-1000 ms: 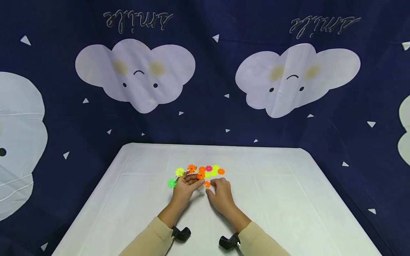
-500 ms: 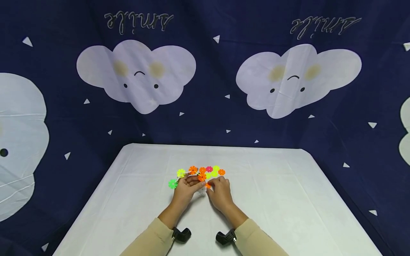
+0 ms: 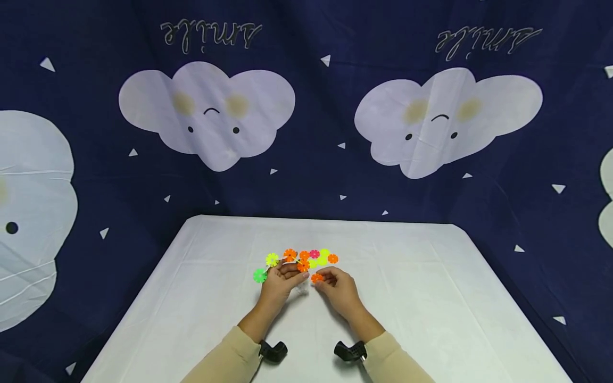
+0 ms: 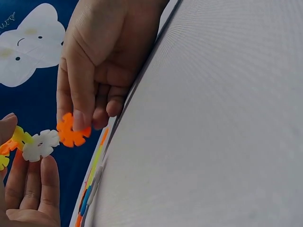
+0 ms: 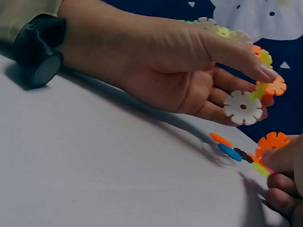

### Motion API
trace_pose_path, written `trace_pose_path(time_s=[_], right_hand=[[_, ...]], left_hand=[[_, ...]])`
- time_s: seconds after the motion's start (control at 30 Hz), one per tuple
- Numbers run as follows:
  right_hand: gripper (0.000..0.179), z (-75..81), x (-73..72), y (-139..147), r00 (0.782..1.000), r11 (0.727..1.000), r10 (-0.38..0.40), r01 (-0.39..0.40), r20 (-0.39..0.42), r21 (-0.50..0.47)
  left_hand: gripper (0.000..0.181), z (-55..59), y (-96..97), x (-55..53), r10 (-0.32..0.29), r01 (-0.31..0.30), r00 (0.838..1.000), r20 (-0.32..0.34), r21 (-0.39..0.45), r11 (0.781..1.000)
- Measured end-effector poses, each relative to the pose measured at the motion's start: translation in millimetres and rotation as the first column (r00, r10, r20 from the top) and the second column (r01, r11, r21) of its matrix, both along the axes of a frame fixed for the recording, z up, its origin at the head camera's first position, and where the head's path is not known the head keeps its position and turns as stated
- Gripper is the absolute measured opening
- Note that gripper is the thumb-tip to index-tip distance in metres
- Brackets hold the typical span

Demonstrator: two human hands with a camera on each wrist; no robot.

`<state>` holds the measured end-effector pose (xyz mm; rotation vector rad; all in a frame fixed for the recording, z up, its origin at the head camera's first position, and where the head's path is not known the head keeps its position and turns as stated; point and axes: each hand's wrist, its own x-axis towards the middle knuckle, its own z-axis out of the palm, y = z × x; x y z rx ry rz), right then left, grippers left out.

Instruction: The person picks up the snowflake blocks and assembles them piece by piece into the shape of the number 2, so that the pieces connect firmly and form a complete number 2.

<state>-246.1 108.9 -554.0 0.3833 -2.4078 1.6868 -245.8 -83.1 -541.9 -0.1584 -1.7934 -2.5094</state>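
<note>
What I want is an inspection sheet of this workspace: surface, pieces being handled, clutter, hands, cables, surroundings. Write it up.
Surface: white table, faintly creased.
Job's things: a chain of joined flower-shaped discs, multicoloured, with a white disc at its near end; a separate orange disc, apart from the chain.
Clutter: nothing seen beyond loose discs, including pink, yellow, orange and blue ones, lying past the hands.
Left hand: holds the chain.
Right hand: pinches the orange disc.
Wrists: a black device on each.
Cables: nothing seen.
Surroundings: dark blue cloth printed with white clouds, small triangles and upside-down "smile" lettering.
</note>
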Motion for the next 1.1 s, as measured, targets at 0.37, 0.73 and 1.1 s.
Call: trace_pose_path(time_s=[0.37,0.73,1.1], right_hand=[[0.02,4.1,10.0,-6.0,0.942,0.877,0.238,-0.103,0.238,-0.469],[0.02,0.9,19.4,-11.8,0.935,0.859,0.257,-0.105,0.246,-0.501],[0.009,8.0,35.8,-23.9,0.957,0.922,0.177,-0.08,0.229,-0.379]], left_hand=[[0.055,-2.1,-1.0,-0.3,0.006,-0.006,1.0,-0.013,-0.009,1.0],[0.046,-0.9,-2.5,-1.5,0.024,-0.024,0.999,-0.048,0.014,1.0],[0.056,-0.7,-4.7,-3.1,0.055,-0.054,0.998,-0.039,0.026,0.998]])
